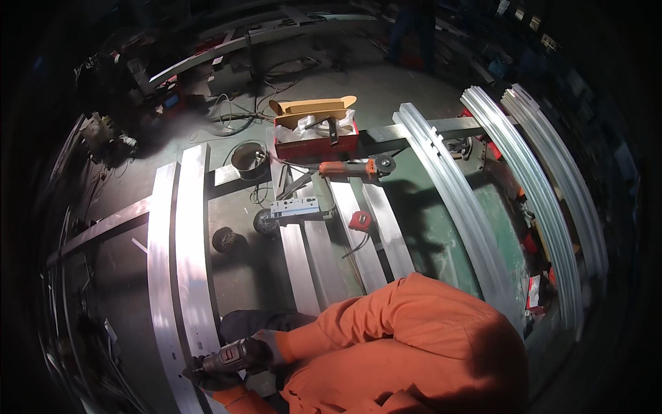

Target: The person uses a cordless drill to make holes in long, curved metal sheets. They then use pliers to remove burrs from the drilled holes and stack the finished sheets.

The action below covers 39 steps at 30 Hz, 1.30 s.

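Observation:
My right hand (262, 350), at the end of an orange sleeve, is closed round a drill-like power tool (229, 355). The tool points left, over the lower ends of two silver metal bars. My left hand (215, 381), in a dark glove, is at the front end of the tool, just below it; shadow hides its fingers. The nearer bar (193, 269) has small holes near its lower end. Beside it, on the left, lies the second bar (162, 269).
An open red cardboard box (317, 146), an orange angle grinder (352, 169), a red tape measure (359, 221), a slotted metal lock case (295, 207) and a round tin (249, 162) lie ahead. Ribbed metal profiles (531, 172) stretch along the right. A person's legs (412, 38) stand far back.

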Available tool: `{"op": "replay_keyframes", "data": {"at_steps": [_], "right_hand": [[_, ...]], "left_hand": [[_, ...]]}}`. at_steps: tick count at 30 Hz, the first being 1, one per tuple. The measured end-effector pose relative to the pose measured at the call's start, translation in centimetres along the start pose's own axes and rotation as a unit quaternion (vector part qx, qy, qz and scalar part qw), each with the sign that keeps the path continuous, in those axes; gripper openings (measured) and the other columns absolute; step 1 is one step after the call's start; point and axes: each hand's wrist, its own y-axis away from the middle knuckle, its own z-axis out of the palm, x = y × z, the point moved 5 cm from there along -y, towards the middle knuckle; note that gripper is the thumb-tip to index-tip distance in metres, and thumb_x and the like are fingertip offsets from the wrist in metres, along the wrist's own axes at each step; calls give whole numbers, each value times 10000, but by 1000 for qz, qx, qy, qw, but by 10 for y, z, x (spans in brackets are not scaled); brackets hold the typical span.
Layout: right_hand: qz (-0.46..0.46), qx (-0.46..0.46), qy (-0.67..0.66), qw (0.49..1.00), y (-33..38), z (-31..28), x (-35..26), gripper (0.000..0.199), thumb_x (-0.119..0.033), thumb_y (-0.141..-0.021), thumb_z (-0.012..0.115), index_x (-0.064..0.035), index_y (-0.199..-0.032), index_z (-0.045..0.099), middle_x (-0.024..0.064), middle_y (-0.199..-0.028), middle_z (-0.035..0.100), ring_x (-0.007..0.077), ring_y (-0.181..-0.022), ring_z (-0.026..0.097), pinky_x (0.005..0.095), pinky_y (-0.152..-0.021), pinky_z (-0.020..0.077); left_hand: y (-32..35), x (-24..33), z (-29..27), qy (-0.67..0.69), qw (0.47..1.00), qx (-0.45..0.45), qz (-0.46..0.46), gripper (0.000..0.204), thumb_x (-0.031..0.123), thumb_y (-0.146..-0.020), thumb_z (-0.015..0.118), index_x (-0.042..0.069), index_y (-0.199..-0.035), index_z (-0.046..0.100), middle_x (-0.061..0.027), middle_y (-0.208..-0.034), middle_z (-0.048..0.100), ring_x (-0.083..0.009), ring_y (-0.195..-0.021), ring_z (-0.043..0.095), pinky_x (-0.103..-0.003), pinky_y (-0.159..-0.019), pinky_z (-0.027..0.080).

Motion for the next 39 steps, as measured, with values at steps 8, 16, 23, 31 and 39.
{"op": "replay_keyframes", "data": {"at_steps": [8,16,23,31,39], "right_hand": [[61,54,20,996,6,-5,-33,605,-360,-744,790,-26,-1195,565,140,-1010,679,337,-920,665,388,-838,526],[1,13,23,1000,5,13,-18,464,-203,-738,727,-74,-1165,601,125,-1058,657,303,-966,629,397,-889,490],[-48,-119,124,984,-1,55,-16,529,-169,-686,669,-128,-1207,588,137,-1195,613,347,-1044,591,474,-943,451],[-39,53,137,988,40,108,42,609,-112,-709,638,-135,-1311,547,156,-1217,583,380,-1071,554,523,-997,378],[43,36,1,998,44,115,60,585,-105,-724,642,-104,-1302,551,128,-1225,594,355,-1091,558,516,-1029,363]], "left_hand": [[25,-10,38,128,986,39,-102,589,530,-921,537,28,-1214,635,-95,-1097,662,-234,-1015,609,-409,-946,480],[36,9,63,124,986,-110,-15,489,366,-960,520,38,-1319,568,-40,-941,703,-203,-888,673,-372,-854,525],[73,51,105,13,998,16,51,561,271,-964,523,10,-1447,410,-70,-998,692,-189,-955,664,-350,-866,520],[82,46,81,70,996,56,-7,524,245,-994,481,12,-1457,400,47,-702,315,-70,-645,413,-241,-672,446],[67,40,44,19,997,42,57,445,269,-983,510,67,-1379,512,49,-731,349,-81,-618,410,-260,-626,453]]}}
